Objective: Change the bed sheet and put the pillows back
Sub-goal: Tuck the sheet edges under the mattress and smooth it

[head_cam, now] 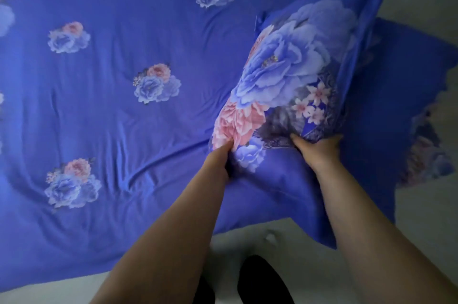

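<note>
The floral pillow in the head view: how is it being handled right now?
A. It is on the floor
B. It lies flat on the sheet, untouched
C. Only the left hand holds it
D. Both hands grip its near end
D: the left hand and the right hand each grip the near end of the floral pillow, raised above the blue sheet.

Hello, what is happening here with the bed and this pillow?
A person is holding a plump blue pillow with a large flower print in both hands. The left hand grips its lower left corner and the right hand grips the lower edge. The blue bed sheet with small flower clusters is already spread over the bed. A second blue pillow lies behind the first, on the right.
</note>
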Motion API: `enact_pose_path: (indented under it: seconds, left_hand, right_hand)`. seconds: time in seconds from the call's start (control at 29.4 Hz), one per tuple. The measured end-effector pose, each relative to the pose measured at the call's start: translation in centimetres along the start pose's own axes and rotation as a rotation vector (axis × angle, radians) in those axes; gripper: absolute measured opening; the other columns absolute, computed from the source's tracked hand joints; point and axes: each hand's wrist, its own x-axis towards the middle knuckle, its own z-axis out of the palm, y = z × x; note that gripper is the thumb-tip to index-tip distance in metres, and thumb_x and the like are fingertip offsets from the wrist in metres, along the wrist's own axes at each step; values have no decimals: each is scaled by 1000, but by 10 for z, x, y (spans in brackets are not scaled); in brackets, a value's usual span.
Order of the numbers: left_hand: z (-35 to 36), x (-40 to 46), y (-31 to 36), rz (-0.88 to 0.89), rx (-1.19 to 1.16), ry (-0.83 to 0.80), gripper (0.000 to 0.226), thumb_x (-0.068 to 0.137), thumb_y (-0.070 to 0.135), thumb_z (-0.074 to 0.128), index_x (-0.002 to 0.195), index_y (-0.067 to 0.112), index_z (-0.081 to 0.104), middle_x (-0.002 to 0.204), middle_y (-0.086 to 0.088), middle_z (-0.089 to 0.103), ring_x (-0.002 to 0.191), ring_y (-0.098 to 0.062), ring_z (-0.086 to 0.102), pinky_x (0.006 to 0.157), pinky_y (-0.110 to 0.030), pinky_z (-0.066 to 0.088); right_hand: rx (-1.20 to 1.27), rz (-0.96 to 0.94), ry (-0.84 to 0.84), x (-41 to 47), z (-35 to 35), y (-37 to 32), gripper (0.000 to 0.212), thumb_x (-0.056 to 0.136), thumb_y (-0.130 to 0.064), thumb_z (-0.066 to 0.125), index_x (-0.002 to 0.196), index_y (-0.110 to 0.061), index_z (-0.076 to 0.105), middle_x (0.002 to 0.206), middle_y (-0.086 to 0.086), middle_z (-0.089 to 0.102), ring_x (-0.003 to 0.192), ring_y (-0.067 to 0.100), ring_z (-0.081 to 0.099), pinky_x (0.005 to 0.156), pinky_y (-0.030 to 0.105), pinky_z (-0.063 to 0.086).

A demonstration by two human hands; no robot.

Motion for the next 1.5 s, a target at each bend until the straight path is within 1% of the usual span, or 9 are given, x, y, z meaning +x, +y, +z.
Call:
enact_pose_path:
  seconds: [0.14,0.31,0.41,0.54,0.68,0.99,1.29,1.39,1.5]
  left_hand:
    - [-7,4,20,385,160,299,37,90,18,59,125,9,54,113,-10,63,108,-28,61,99,-41,47]
    - [-63,-28,68,946,259,543,19,87,10,56,104,16,48,105,-9,56,98,-17,53,87,-25,39]
    - [-133,-53,115,1203,367,815,20,87,1,55,102,-9,47,107,-29,48,103,-33,47,92,-35,32]
    - [-242,-73,156,1178,330,1094,50,94,8,50,129,-22,31,138,-38,30,133,-35,30,110,-19,13]
    - [-313,-59,151,898,414,1211,66,95,18,52,141,-13,18,146,-30,22,137,-36,24,108,-25,12]
    - [-175,17,49,866,1134,576,52,87,13,59,136,4,44,146,-15,39,138,-32,31,113,-37,22]
    - [61,64,-41,419,1015,25,60,90,42,58,137,8,41,135,-12,51,126,-24,47,99,-25,34]
    - [110,78,-51,244,895,13,48,86,54,58,110,13,54,108,-5,59,104,-20,56,82,-26,35]
    - [128,82,-51,308,944,82,39,88,49,59,90,10,63,92,-10,64,90,-20,59,72,-27,36]
  right_hand:
    - [344,-181,-45,4,40,-5,57,82,4,60,135,11,37,138,23,47,128,28,46,99,21,30]
    - [197,-469,-125,-24,94,-70,30,84,6,50,113,8,55,114,27,60,110,36,56,83,25,31]
    - [26,-648,-285,-73,150,-110,32,85,2,46,115,0,57,117,25,61,111,38,56,85,33,39]
    - [-197,-930,-445,-128,226,-157,36,88,-11,53,124,-10,54,127,19,56,114,36,54,89,40,45]
    - [-383,-781,-557,-136,277,-150,75,89,-46,58,149,-21,21,159,5,5,138,32,30,106,47,34]
    - [-427,-473,267,-4,164,-29,73,83,-37,65,144,-12,32,157,15,16,144,33,15,113,55,12]
    - [-86,194,358,127,-14,50,133,63,-78,60,149,0,-4,159,14,0,145,36,8,110,59,16]
    - [-32,329,238,164,-46,61,107,75,-65,63,142,11,27,144,27,36,133,40,36,107,46,29]
    - [91,112,256,187,-63,53,54,92,-33,56,117,16,54,122,35,55,116,45,51,93,42,38]
